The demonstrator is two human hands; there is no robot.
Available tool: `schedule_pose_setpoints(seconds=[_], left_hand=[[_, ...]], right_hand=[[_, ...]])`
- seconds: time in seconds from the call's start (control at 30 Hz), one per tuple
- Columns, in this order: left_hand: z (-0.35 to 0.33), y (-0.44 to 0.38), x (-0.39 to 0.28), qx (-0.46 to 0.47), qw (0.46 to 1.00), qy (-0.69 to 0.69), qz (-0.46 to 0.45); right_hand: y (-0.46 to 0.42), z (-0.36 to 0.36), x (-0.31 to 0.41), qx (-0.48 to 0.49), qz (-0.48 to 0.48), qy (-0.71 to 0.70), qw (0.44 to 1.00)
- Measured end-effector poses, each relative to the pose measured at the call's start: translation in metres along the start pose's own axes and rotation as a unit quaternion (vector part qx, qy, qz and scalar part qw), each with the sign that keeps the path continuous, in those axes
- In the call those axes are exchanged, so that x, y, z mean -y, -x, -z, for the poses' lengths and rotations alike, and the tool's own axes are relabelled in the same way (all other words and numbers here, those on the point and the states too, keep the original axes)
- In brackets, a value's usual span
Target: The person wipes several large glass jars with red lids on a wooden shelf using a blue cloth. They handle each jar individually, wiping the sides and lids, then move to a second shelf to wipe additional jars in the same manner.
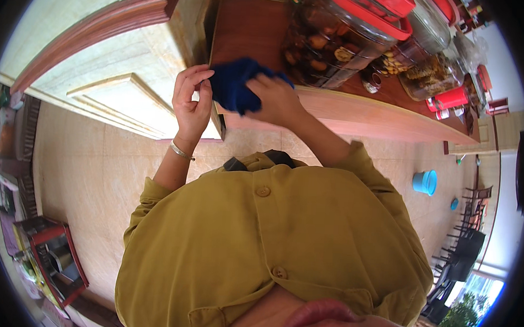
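Observation:
A bunched dark blue cloth [234, 85] lies over the near left corner of a reddish-brown wooden counter top [246, 27]. My right hand [276, 98] grips it from the right, slightly blurred. At its left edge, my left hand [192, 94], with a bracelet at the wrist, pinches a bit of the cloth between thumb and index finger; the other fingers are curled. Just beyond my right hand stands a large clear jar [337, 44] with a red lid, holding dark liquid and round pieces. The folds hide part of my right fingers.
More jars [432, 74], a small brown pot [371, 81] and a red container [449, 99] line the counter to the right. A pale panelled cabinet [130, 61] adjoins it at left. On the tiled floor are a blue bucket [424, 182] and a red-framed stand [60, 260].

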State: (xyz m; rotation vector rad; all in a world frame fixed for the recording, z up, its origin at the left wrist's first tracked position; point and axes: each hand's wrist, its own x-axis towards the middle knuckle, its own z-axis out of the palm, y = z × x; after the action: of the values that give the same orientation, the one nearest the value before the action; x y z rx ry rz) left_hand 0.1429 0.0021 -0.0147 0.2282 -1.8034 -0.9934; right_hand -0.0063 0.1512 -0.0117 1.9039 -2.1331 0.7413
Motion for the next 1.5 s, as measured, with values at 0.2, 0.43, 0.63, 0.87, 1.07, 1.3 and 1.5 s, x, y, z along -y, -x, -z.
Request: schedule_pose_setpoints(seconds=[0.2,0.43,0.63,0.87,1.07,1.3,1.5], left_hand=[[-0.023,-0.005,0.02,0.052,0.995,0.072,0.037],[-0.115,-0.056,0.015,0.062,0.925,0.315,0.205],[-0.183,-0.054,0.038,0.12,0.919,0.328,0.183],[-0.178,-0.048,0.033,0.107,0.944,0.268,0.159],[-0.161,-0.046,0.029,0.073,0.952,0.231,0.187],[-0.07,0.013,0.014,0.017,0.992,0.093,0.085],[-0.031,0.025,0.01,0.13,0.982,0.109,0.08]], right_hand=[[0.159,0.04,-0.039,0.039,-0.396,-0.241,0.886],[0.123,0.137,-0.086,-0.114,-0.37,-0.312,0.867],[0.076,0.144,-0.124,-0.005,-0.367,-0.439,0.82],[0.066,0.143,-0.111,-0.014,-0.369,-0.431,0.824],[0.058,0.136,-0.082,0.023,-0.4,-0.283,0.872],[0.055,0.09,-0.005,0.05,-0.305,-0.328,0.893],[-0.064,0.076,0.037,-0.225,-0.167,-0.233,0.931]])
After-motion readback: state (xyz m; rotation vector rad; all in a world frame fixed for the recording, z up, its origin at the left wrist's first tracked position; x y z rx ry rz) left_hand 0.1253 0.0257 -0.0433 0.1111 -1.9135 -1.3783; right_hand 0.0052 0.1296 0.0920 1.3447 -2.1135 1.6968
